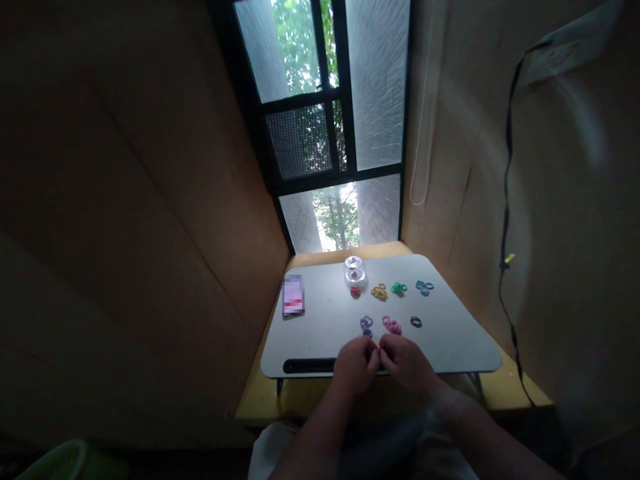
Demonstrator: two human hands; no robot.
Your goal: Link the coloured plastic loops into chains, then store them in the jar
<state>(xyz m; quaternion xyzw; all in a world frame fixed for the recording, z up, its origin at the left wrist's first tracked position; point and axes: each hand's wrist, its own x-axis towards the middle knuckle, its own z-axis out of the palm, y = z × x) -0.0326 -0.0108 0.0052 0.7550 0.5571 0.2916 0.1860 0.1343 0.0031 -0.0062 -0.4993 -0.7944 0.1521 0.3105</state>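
My left hand (357,363) and my right hand (404,360) meet over the front edge of a white lap table (320,333). Both have their fingers pinched together, tip to tip; a small reddish bit shows between them, too small to name. Just beyond lie small coloured bands in groups: purple bands (367,323), pink bands (393,325) and a black band (416,322). Farther back are red bands (355,292), yellow bands (379,292), green bands (399,289) and blue bands (425,287).
A clear round container (355,275) stands at the back of the table. On the left lies a phone-like rectangle (293,295), blurred out. A black slot (307,365) runs along the front edge. A dark cable (506,200) hangs on the right wall, and a window (325,133) is ahead.
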